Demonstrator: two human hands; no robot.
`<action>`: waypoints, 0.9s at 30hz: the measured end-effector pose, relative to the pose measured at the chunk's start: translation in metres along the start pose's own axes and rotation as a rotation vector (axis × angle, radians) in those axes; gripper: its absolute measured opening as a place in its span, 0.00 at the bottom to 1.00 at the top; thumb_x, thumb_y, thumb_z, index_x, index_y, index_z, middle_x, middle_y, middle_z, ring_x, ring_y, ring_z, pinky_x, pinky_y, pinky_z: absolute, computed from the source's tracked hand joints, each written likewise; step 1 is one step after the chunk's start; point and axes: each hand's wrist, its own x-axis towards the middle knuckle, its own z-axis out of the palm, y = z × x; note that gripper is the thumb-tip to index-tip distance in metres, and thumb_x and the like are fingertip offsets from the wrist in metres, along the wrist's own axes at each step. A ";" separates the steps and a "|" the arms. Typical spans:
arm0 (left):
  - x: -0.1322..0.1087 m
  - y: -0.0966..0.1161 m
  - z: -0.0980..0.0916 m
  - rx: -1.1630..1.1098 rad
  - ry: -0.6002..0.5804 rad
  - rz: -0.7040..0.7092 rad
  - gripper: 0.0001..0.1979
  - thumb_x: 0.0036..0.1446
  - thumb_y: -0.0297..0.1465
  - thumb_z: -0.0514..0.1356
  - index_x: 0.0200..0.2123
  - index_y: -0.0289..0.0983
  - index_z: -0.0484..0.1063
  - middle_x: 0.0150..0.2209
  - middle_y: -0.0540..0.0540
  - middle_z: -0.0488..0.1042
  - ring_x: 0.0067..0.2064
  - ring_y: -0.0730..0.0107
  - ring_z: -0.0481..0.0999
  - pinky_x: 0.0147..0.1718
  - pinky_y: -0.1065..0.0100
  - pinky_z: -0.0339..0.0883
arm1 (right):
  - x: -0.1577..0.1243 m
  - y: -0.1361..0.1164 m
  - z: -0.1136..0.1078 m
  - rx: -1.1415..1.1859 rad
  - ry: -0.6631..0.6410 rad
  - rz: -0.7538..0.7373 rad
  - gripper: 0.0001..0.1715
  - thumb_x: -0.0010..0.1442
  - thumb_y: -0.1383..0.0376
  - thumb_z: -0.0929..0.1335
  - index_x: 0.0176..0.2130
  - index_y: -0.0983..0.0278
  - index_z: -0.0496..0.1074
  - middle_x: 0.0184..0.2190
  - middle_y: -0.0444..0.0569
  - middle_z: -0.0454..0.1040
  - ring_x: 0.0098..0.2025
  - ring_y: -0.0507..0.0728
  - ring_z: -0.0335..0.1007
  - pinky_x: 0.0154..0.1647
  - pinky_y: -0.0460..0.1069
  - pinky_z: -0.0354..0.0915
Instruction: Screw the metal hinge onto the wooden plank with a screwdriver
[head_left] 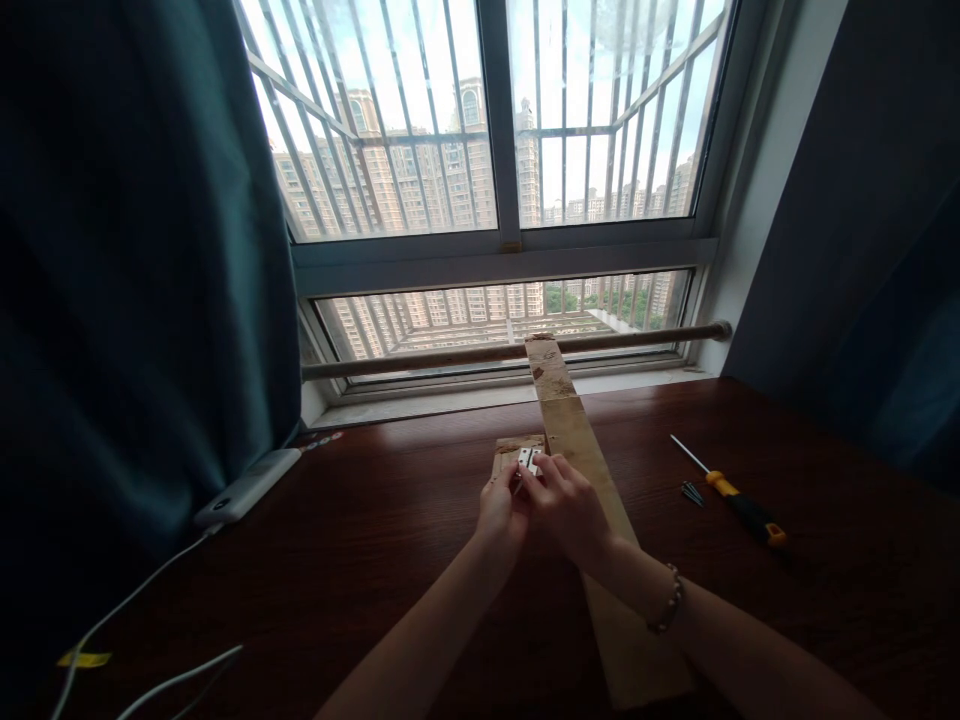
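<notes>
L hand [504, 508] + R hand [568, 502] hold 1 hinge [529, 460] nr plank [572, 430].

Before me the long board [573, 430] lies on the tabletop [382, 550]; the wood block [507, 458] and my hinge [529, 460] are left of it, screws [692, 493] and screwdriver [742, 504] right of it.

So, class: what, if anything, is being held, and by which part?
The left hand and right hand hold a small pale plate with dark holes, apparently by its near end and sides; exact contacts are partly hidden.
</notes>
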 end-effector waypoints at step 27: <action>0.041 -0.035 0.019 -0.048 0.116 0.070 0.10 0.44 0.12 0.58 0.18 0.29 0.68 0.19 0.45 0.72 0.21 0.73 0.73 0.24 0.74 0.69 | 0.006 0.027 0.023 -0.056 -0.141 0.058 0.19 0.55 0.79 0.61 0.47 0.78 0.69 0.46 0.65 0.70 0.50 0.62 0.65 0.51 0.52 0.63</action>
